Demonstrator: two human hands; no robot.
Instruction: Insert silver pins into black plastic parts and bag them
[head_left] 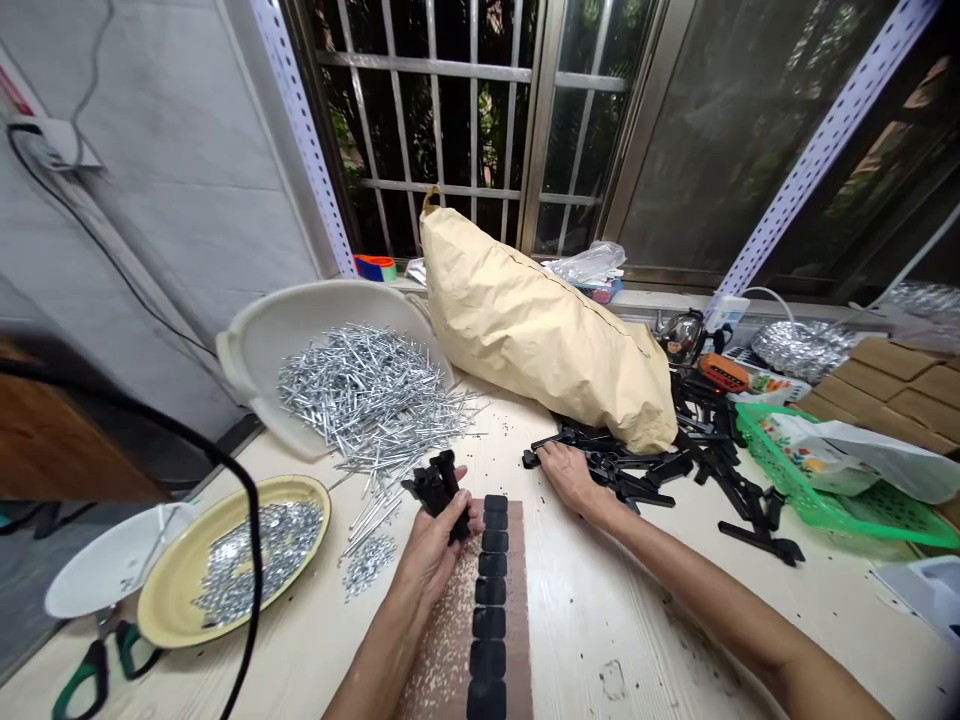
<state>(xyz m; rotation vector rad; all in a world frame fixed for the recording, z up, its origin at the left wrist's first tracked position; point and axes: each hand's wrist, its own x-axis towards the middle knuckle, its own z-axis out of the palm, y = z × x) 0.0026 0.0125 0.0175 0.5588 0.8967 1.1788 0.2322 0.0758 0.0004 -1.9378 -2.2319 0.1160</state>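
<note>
My left hand (433, 540) grips a bundle of black plastic parts (436, 487), held upright over the near middle of the table. Just right of it a brown board (517, 600) carries a column of several black rounded pads (490, 590). My right hand (568, 474) rests palm down at the left end of a heap of black plastic parts (675, 465), its fingers touching them. Whether it grips one I cannot tell.
A tipped cream tub (262, 345) spills silver nails (371, 395) at back left. A yellow plate (161, 600) of small metal bits, a white plate (97, 570) and green-handled scissors (94, 672) lie left. A tan sack (540, 330) lies behind, a green basket (840, 505) stands right.
</note>
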